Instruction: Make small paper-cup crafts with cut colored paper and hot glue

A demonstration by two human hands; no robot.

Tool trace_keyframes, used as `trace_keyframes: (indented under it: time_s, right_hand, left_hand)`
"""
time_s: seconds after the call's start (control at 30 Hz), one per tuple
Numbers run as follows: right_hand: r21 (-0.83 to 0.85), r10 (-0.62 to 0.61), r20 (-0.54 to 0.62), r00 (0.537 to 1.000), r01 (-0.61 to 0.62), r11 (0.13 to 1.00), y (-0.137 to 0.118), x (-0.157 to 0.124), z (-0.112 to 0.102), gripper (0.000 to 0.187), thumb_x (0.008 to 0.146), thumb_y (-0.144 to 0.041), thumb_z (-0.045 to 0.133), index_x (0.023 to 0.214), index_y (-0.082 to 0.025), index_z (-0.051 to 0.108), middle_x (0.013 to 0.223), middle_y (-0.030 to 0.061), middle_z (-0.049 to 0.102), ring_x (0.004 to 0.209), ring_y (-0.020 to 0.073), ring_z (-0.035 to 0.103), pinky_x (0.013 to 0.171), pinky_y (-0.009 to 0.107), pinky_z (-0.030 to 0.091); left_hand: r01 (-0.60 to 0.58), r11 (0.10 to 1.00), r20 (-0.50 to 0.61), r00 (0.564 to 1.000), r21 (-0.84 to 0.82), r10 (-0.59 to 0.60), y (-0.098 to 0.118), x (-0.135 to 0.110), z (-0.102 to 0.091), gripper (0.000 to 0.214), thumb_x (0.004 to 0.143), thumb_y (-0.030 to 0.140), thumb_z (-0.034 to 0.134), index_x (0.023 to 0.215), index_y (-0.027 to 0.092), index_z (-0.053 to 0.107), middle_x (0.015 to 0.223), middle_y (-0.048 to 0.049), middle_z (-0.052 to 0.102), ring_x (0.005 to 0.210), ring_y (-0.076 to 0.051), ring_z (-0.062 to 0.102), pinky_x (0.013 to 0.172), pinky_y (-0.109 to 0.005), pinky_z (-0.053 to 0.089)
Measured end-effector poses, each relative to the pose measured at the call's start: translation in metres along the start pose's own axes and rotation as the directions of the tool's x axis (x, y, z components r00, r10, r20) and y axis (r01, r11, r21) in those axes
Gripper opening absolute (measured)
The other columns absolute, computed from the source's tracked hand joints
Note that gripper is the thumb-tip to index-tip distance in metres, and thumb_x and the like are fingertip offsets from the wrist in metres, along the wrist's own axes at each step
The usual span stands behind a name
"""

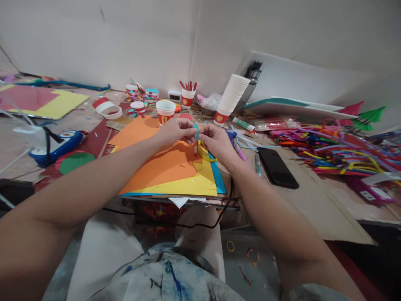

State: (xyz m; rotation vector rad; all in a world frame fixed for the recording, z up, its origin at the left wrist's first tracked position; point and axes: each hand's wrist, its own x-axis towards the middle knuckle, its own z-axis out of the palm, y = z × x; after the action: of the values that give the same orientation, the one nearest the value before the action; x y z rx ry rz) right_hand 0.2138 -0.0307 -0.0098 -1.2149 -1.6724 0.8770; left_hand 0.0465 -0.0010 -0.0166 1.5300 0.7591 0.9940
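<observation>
My left hand (180, 130) and my right hand (213, 140) meet over the middle of the table. Between their fingertips is a small teal paper piece (196, 131), pinched from both sides; its exact shape is blurred. Below the hands lie orange paper sheets (156, 167) on top of yellow paper (200, 184) and blue paper (219, 177). A yellow ring (206, 154) sits just under my right hand, partly covered by it. Just behind my left hand stands a white and red paper cup (165, 110).
A tall stack of paper cups (233, 94) leans at the back, near a cup of red pens (188, 98). Pipe cleaners (338, 150) pile up at right beside a black phone (277, 167). A black cable (200, 226) hangs over the front edge. Cut cup rings (108, 108) lie at left.
</observation>
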Motion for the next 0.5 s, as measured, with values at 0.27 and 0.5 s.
trace_keyframes:
  time_s: [0.27, 0.5]
  right_hand:
    - [-0.413, 0.154, 0.156, 0.976, -0.077, 0.907, -0.011, -0.007, -0.050, 0.003, 0.073, -0.014, 0.056, 0.074, -0.018, 0.057, 0.063, -0.0036, 0.056, 0.055, 0.0092, 0.048, 0.052, 0.022, 0.033]
    - [-0.771, 0.266, 0.182, 0.946, -0.030, 0.636, -0.011, -0.018, -0.085, 0.010, 0.073, -0.012, 0.056, 0.078, -0.018, 0.062, 0.070, 0.0005, 0.065, 0.061, 0.0131, 0.057, 0.056, 0.023, 0.038]
  left_hand:
    - [0.009, 0.981, -0.118, 0.993, 0.194, 0.014, -0.004, -0.002, -0.015, 0.019, 0.075, 0.031, 0.070, 0.075, 0.013, 0.063, 0.068, -0.0024, 0.064, 0.055, -0.008, 0.056, 0.053, -0.020, 0.044]
    - [0.042, 0.892, -0.169, 0.985, 0.449, 0.038, -0.001, -0.003, -0.019, 0.027, 0.078, 0.038, 0.065, 0.065, 0.015, 0.059, 0.058, 0.0002, 0.058, 0.052, -0.008, 0.049, 0.052, -0.021, 0.039]
